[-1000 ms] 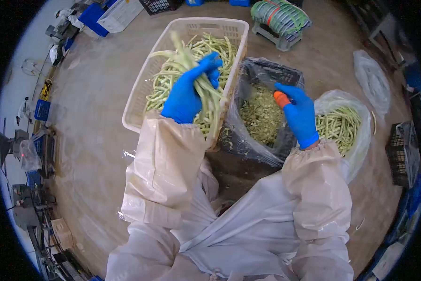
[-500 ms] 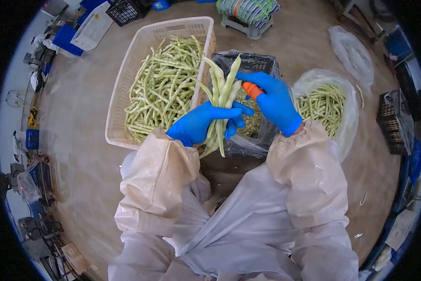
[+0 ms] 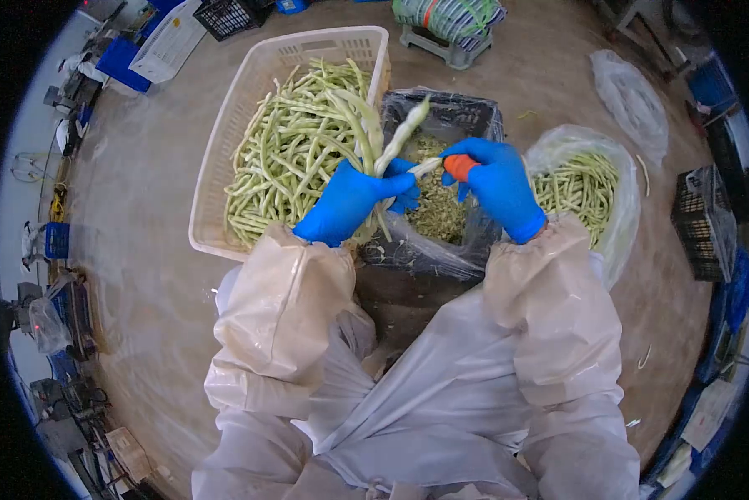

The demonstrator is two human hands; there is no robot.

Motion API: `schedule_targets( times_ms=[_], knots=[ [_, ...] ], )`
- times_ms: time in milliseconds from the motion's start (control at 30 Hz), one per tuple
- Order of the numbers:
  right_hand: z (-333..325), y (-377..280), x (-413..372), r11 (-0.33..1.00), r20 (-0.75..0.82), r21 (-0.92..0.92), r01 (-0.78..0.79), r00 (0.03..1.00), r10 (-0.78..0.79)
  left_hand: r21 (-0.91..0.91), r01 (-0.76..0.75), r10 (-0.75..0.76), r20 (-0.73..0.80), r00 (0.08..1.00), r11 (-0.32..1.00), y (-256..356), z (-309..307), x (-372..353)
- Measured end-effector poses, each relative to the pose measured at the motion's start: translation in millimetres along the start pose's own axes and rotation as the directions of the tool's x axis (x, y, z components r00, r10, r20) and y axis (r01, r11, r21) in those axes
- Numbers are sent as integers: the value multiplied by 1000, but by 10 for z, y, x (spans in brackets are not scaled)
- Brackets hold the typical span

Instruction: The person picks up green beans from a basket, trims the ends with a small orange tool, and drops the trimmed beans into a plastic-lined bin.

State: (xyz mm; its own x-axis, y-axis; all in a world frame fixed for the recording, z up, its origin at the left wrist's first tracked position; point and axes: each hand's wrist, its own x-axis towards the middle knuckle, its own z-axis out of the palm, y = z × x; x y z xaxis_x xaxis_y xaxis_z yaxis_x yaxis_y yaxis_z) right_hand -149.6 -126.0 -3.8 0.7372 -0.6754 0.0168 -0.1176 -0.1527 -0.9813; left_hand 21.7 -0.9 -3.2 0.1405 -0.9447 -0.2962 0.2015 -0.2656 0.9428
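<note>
My left hand (image 3: 341, 204), in a blue glove, is closed around a small bunch of long pale green beans (image 3: 404, 133) that stick up and fan out above the fist. One bean (image 3: 427, 167) points sideways to my right hand (image 3: 501, 187), whose gloved fingers pinch its end. An orange cover (image 3: 459, 167) appears to sit on the right thumb. Beneath both hands stands a black crate (image 3: 493, 117) lined with clear plastic, holding small green trimmings (image 3: 437, 217). To the left, a white plastic crate (image 3: 205, 196) is heaped with beans (image 3: 295, 142).
A clear plastic bag (image 3: 627, 187) of beans stands right of the black crate. Beyond it lie another plastic bag (image 3: 631, 96) and a dark crate (image 3: 703, 221). A striped bundle rests on a grey stool (image 3: 449, 54) at the back. Equipment lines the left wall.
The bunch has tilted and shifted in my left hand, which moved slightly up and left. My right hand has come lower and now grips the end of one bean turned sideways.
</note>
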Motion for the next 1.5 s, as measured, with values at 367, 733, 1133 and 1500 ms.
schedule_targets(
  times_ms=[367, 733, 1133, 1500],
  knots=[
    [50, -80, 7, 963, 22, 251, -101, 995, 99, -434, -111, 29, -189, 981, 894, 68, 20, 16],
    [19, -72, 12, 968, -1, 248, -35, 999, 37, -417, -244, 143, -259, 955, 876, 56, -87, 16],
    [-592, 160, 191, 988, -483, -76, 132, 862, -152, -406, -646, 288, -654, 699, 646, 388, -753, -180],
    [206, 173, 16, 986, 95, -68, 154, 984, -148, -532, -545, 262, -516, 815, 648, 185, -521, -57]
  ],
)
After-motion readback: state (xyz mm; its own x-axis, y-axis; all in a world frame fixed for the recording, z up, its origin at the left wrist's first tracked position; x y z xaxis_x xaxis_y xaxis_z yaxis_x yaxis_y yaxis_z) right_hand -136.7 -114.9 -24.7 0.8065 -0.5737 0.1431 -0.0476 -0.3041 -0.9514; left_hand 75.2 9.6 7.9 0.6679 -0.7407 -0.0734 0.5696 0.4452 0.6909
